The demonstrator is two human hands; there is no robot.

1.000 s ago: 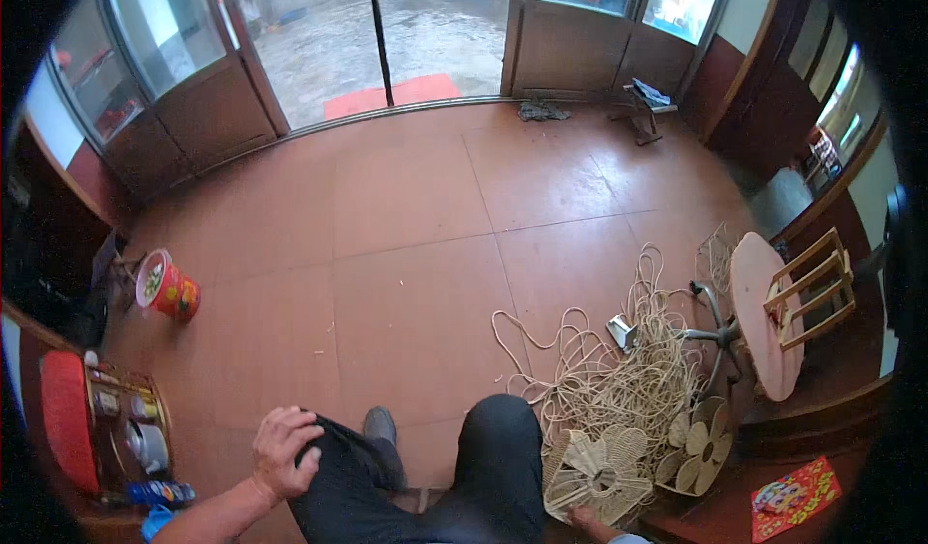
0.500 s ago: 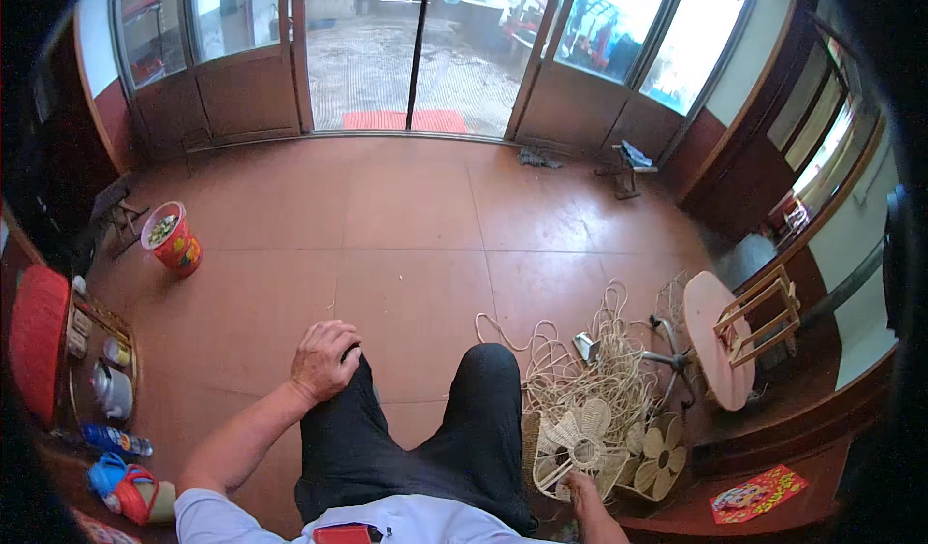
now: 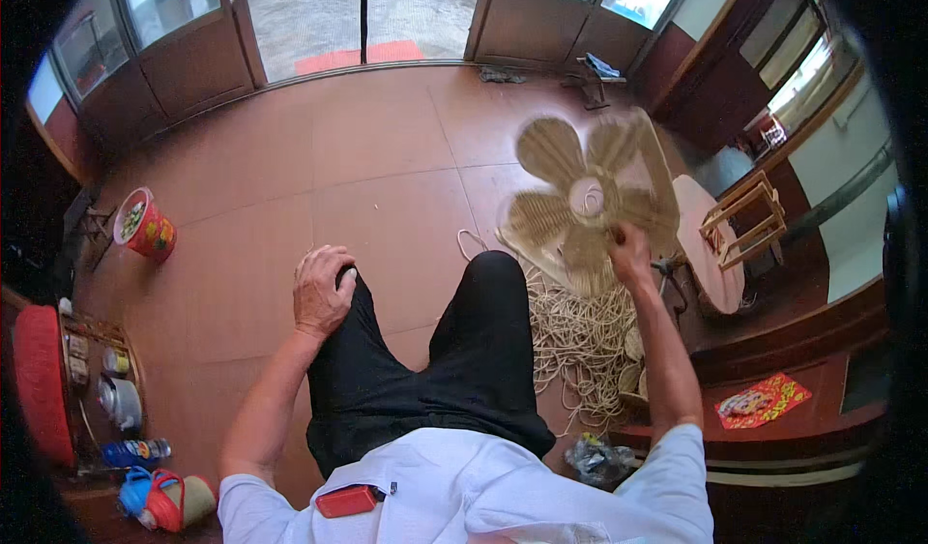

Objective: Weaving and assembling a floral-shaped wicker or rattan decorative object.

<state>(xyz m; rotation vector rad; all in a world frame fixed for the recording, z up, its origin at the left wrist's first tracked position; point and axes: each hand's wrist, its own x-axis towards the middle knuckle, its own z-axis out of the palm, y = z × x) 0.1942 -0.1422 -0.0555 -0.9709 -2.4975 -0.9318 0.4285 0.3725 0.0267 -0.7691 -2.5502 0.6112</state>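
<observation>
Woven flower piece aloft, right hand at its lower-right side

Right hand (image 3: 630, 254) closed on the woven flower piece (image 3: 591, 229), gripping it low and to the right of the hub; fingertips partly hidden. From that grip the piece spreads up and to the left, its petals radiating about a central ring, so no clear long axis. Outer edges blurred; exact tilt hard to tell. It is in the air beyond the right knee (image 3: 493, 288), above the heap of pale cord (image 3: 580, 341), with the round pale board (image 3: 694, 220) just to its right.

Right hand plainly the nearer one. Left hand (image 3: 327, 288) well apart, draped over the left knee (image 3: 360, 336), fingers loosely bent, nothing seen in its grasp.
</observation>
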